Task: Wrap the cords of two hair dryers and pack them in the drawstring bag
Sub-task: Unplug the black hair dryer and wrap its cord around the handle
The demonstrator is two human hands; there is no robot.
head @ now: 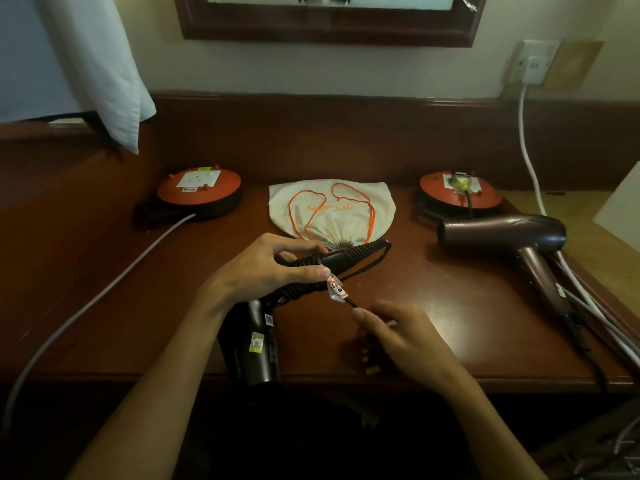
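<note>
Black cord (346, 268) is being wound onto the black hair dryer (258, 337) right in front of the drawstring bag (332, 206), and this is the wrapping step, well under way by the look of the loops. The left hand (263, 268) clamps the handle and the gathered loops between thumb and fingers, while the right hand (401, 334) pinches the cord just past its white warning tag (335, 289) and has the plug (369, 362) tucked under its curled fingers, brass pins peeking out. To finish well, I'd say keep each turn snug against the last, hold the thumb down on the bundle so nothing springs loose, and avoid bending hard at the ribbed strain relief (360, 249), which juts toward the bag's gathered mouth. The cream bag lies flat with its orange drawstring (301, 216) looped on top, and its mouth is cinched, so it will need opening before anything goes in. Right of the bag lies the maroon hair dryer (509, 233), its cord not yet wrapped and seemingly running to the orange cable reel (460, 190) behind it, so it likely needs unplugging first. White cables (530, 161) trail from a wall socket (535, 62) past that dryer and could tangle with it. Left of the bag sits another orange reel (199, 190) with a grey lead (104, 289).
</note>
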